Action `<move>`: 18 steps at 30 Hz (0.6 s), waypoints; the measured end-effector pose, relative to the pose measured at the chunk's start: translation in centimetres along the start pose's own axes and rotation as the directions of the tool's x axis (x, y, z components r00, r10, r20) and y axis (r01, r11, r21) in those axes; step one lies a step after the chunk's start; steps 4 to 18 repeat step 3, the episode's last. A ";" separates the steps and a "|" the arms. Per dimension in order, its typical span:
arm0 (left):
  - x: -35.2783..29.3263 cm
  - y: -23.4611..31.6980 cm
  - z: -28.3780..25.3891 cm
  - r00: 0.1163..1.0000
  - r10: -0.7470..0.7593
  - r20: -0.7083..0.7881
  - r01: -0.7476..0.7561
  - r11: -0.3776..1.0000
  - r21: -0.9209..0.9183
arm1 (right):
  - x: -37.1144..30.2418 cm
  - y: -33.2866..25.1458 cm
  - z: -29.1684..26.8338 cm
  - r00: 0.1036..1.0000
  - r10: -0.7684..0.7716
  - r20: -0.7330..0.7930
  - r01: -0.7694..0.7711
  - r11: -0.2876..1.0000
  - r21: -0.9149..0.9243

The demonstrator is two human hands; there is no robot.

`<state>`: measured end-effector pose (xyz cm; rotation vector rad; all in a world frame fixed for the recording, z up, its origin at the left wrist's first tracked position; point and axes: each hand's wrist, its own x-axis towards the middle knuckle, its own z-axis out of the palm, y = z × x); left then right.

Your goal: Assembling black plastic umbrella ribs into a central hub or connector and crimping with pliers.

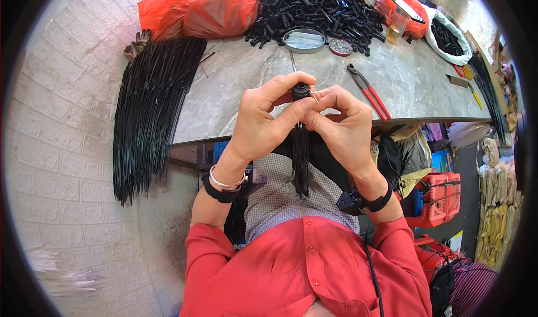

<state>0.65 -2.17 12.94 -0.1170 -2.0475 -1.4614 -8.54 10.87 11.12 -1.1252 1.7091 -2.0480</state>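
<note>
my fingers are pinched in tight, both sets working the same small piece. left hand [262, 121] wraps round from the side, thumb and forefinger curled over the top of the black cap [301, 89], gripping it. right hand [343, 124] meets it head on, fingertips pressed together on a thin pale wire [314, 96] that pokes out just beside the cap. the two hands touch, knuckles almost locked, held just above the near edge of the counter [235, 93], about its middle. below the cap a bundle of black rods [301, 160] hangs straight down between my wrists, over my lap.

on the counter, red-handled pliers [370, 96] lie just right of my right hand, near the front edge. further back, a round metal tin [304, 39] and a smaller round lid [340, 47] sit side by side, right in front of a big heap of black tubes [314, 6] along the far edge. red plastic bags [207, 9] fill the far left corner. a long sheaf of black rods [148, 110] drapes over the left edge of the counter and hangs down against the white brick wall. a glass of amber drink [397, 26] stands at the far right.
</note>
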 end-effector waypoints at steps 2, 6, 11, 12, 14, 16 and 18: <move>-0.3 0.3 -0.3 1.000 -0.012 -0.003 0.012 1.000 -0.005 | 0.0 0.2 0.0 0.999 0.034 0.039 -0.035 0.999 0.007; -0.4 0.5 -0.4 1.000 -0.025 -0.002 0.025 1.000 -0.012 | 0.1 0.3 -0.1 0.995 0.070 0.074 -0.071 0.997 0.012; -0.4 0.5 -0.4 1.000 -0.025 -0.002 0.025 1.000 -0.012 | 0.1 0.3 -0.1 0.995 0.070 0.074 -0.071 0.997 0.012; -0.4 0.5 -0.4 1.000 -0.025 -0.002 0.025 1.000 -0.012 | 0.1 0.3 -0.1 0.995 0.070 0.074 -0.071 0.997 0.012; -0.4 0.5 -0.4 1.000 -0.025 -0.002 0.025 1.000 -0.012 | 0.1 0.3 -0.1 0.995 0.070 0.074 -0.071 0.997 0.012; -0.4 0.5 -0.4 1.000 -0.025 -0.002 0.025 1.000 -0.012 | 0.1 0.3 -0.1 0.995 0.070 0.074 -0.071 0.997 0.012; -0.4 0.5 -0.4 1.000 -0.025 -0.002 0.025 1.000 -0.012 | 0.1 0.3 -0.1 0.995 0.070 0.074 -0.071 0.997 0.012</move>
